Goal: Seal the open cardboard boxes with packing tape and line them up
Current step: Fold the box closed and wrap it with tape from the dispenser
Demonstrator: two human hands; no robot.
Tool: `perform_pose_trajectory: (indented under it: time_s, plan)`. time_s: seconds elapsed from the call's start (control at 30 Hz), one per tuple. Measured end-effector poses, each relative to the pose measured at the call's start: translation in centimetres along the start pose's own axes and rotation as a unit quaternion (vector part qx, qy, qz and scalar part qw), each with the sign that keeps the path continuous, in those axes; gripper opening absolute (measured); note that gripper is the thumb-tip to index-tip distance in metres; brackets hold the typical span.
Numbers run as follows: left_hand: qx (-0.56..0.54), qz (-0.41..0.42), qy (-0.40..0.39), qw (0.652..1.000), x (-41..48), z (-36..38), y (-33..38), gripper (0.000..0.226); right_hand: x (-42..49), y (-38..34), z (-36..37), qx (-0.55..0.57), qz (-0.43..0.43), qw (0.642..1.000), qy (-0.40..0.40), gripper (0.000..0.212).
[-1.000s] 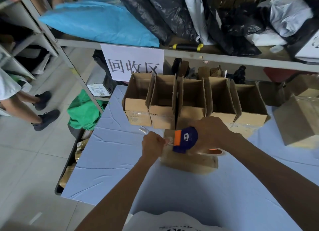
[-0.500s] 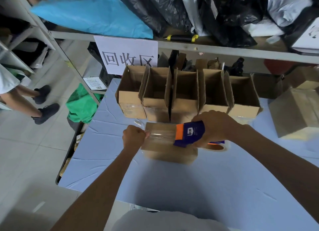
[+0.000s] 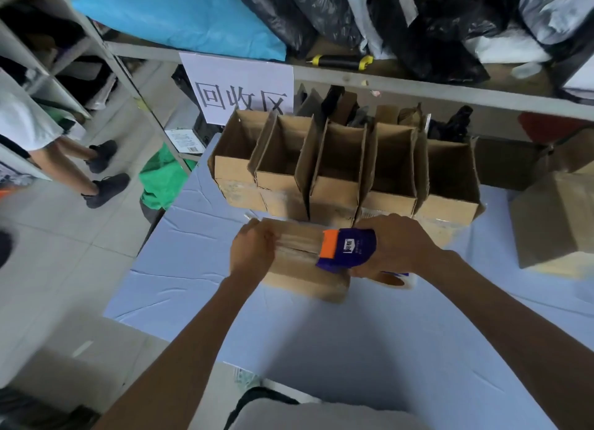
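A closed cardboard box (image 3: 305,269) lies on the blue counter (image 3: 353,339), just in front of a row of open boxes (image 3: 347,172). The left hand (image 3: 254,253) curls over its left end, pinning the clear tape (image 3: 299,241), while the right hand (image 3: 390,244) grips a purple-and-orange tape dispenser (image 3: 345,248) on the box top.

Closed brown box (image 3: 305,278) lies flat before five open upright boxes (image 3: 345,169).

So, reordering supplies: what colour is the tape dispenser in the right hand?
Dark blue with an orange front piece, on the tape dispenser; head view.
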State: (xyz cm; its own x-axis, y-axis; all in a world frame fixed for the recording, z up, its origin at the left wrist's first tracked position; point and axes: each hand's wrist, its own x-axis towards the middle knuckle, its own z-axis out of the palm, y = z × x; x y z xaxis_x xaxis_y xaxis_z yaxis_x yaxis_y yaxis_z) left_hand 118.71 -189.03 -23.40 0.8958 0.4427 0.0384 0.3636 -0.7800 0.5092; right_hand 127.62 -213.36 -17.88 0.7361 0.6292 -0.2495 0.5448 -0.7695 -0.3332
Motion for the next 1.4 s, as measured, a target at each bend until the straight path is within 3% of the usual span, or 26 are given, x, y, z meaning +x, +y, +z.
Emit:
perform_pose_trajectory:
  time_s: [0.17, 0.33, 0.73, 1.13, 1.23, 1.3, 1.4]
  plan:
    - [-0.107, 0.130, -0.078, 0.983, -1.0, 2.0, 2.3, 0.013, -0.1, 0.2, -0.1, 0.014, -0.007, 1.000, -0.007, 0.079]
    - [-0.223, 0.065, -0.088, 0.969, -1.7, 3.7, 3.3, 0.027, -0.2, 0.4, -0.5, 0.034, -0.022, 0.999, -0.014, 0.078]
    - [-0.255, 0.033, -0.055, 0.965, -1.8, 4.5, 3.3, 0.013, -5.4, 8.0, -2.3, 0.080, 0.009, 0.996, -0.036, 0.078]
    - [-0.269, 0.007, -0.083, 0.960, -1.9, 4.2, 3.0, 0.015, -2.4, 4.8, 0.1, -0.097, 0.023, 0.994, -0.033, 0.075]
    - [-0.256, 0.013, -0.091, 0.962, -1.9, 3.8, 3.2, 0.015, -1.4, 3.1, 1.3, -0.138, 0.036, 0.990, -0.022, 0.058]
    - [-0.262, 0.016, -0.100, 0.960, -2.1, 3.7, 2.9, 0.016, -1.5, 3.1, 2.4, -0.201, 0.047, 0.977, -0.060, 0.043]
    - [-0.245, 0.024, -0.086, 0.965, -1.9, 3.8, 3.0, 0.016, -1.8, 4.4, 4.0, -0.186, 0.105, 0.976, -0.042, 0.054]
